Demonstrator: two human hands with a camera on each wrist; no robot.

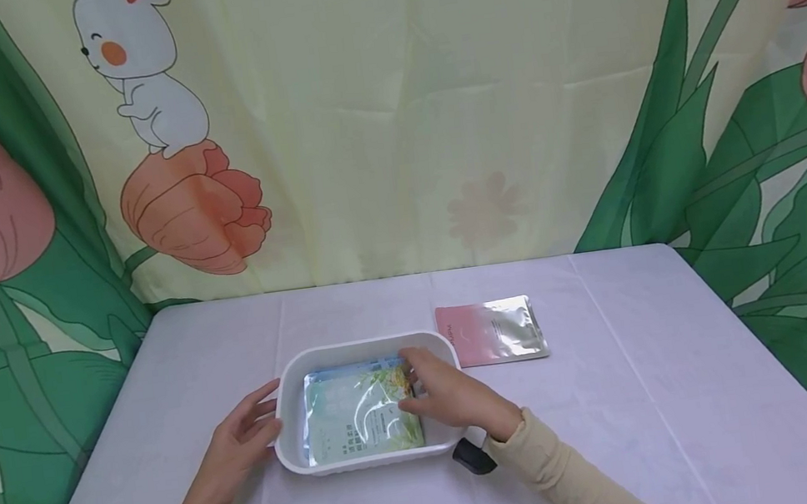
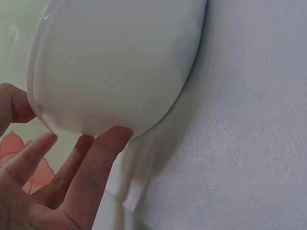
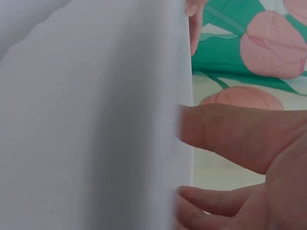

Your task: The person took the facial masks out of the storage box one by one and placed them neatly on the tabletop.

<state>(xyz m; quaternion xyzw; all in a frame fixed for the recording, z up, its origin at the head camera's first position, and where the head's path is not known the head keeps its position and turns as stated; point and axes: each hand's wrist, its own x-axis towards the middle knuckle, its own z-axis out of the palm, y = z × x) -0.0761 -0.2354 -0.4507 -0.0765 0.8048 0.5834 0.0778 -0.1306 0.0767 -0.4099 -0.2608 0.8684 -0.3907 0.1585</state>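
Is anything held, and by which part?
Left hand touches the left end of the tray; right hand is at the right edge of the green packet. Whether either grips is unclear.

The left hand [image 1: 244, 433] bars the left end of the white tray [image 1: 369, 463], the right hand [image 1: 452, 389] its right; raised walls ring the packet [image 1: 352, 418], reachable from above. Tablecloth [image 1: 643, 416] right of the sachet [image 1: 492, 332] offers passage.

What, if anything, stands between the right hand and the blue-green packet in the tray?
Nothing visible. The right hand extends over the right side of the white tray, its thumb already over the blue-green packet. The pink-and-silver packet lies outside the tray, off that path.
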